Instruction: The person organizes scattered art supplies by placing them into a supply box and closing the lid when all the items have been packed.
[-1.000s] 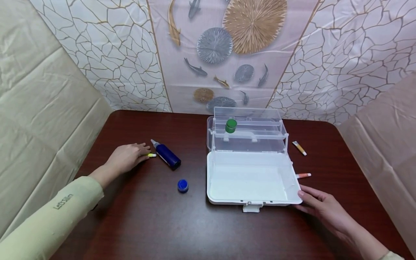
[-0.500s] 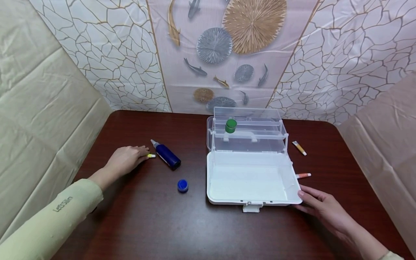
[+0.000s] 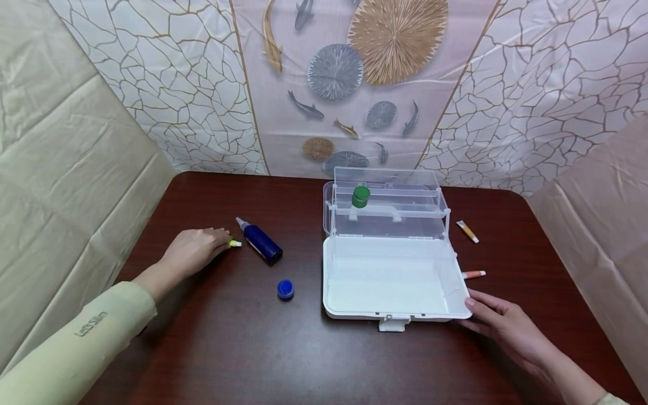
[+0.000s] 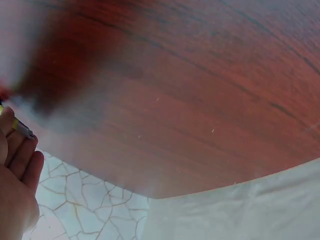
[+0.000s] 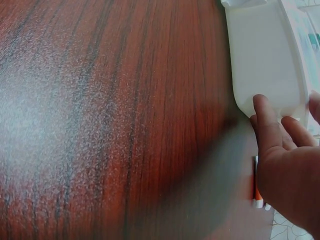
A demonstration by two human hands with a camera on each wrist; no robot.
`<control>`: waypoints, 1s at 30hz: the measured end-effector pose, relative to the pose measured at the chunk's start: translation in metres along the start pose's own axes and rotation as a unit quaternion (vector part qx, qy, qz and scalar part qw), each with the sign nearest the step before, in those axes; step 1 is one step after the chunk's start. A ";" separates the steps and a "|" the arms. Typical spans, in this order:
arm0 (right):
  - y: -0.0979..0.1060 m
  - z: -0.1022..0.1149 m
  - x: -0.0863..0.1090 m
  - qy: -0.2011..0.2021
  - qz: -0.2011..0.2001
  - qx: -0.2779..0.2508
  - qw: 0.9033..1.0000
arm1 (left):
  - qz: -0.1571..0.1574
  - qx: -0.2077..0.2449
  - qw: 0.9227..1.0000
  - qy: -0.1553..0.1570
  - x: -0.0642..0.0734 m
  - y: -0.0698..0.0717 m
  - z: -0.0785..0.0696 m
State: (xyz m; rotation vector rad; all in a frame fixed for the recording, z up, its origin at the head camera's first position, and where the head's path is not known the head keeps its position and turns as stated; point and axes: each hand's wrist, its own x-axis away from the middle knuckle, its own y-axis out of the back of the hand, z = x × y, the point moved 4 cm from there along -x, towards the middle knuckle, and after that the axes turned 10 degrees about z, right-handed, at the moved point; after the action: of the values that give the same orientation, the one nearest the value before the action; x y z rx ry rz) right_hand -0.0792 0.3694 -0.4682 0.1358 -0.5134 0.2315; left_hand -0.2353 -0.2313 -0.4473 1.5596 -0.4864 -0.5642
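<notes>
At the left of the head view, my left hand [image 3: 194,251] pinches a small yellow tube [image 3: 235,243], whose white cap pokes out past the fingers. The left wrist view shows this tube [image 4: 23,129] between thumb and fingers, most of it hidden. Just right of it lies a dark blue squeeze bottle [image 3: 261,242] with a pointed nozzle. My right hand [image 3: 511,329] grips the near right corner of a white storage box [image 3: 387,275], thumb on the rim and fingers against the outside. The box stands with its clear lid and trays folded back.
A green-lidded jar [image 3: 360,197] sits in the box's clear upper tray. Between bottle and box stands a small blue jar [image 3: 286,289]. Right of the box lie an orange tube [image 3: 474,274] and a yellow-orange tube [image 3: 467,231]. Patterned cloth [image 3: 334,129] walls the table's back.
My left hand has drawn slightly left and toward me with the yellow tube, a little farther from the blue bottle. The right hand keeps its place on the box corner.
</notes>
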 end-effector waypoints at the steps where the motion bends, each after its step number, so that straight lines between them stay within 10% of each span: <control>1: 0.000 0.000 0.000 -0.001 0.000 -0.001 1.000 | -0.005 -0.001 1.000 -0.002 0.001 0.003 -0.001; 14: 0.000 -0.001 -0.001 0.005 0.003 0.000 1.000 | -0.078 -0.004 0.996 -0.039 -0.007 0.047 -0.017; 30: 0.000 0.000 0.001 0.022 0.001 -0.015 1.000 | -0.060 0.027 0.996 -0.063 -0.056 0.092 -0.066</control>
State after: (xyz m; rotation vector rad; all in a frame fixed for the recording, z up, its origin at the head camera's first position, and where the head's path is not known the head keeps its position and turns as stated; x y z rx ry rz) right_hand -0.0783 0.3698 -0.4671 0.1012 -0.4731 0.2288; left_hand -0.2364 -0.1510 -0.3496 1.6181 -0.5090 -0.7502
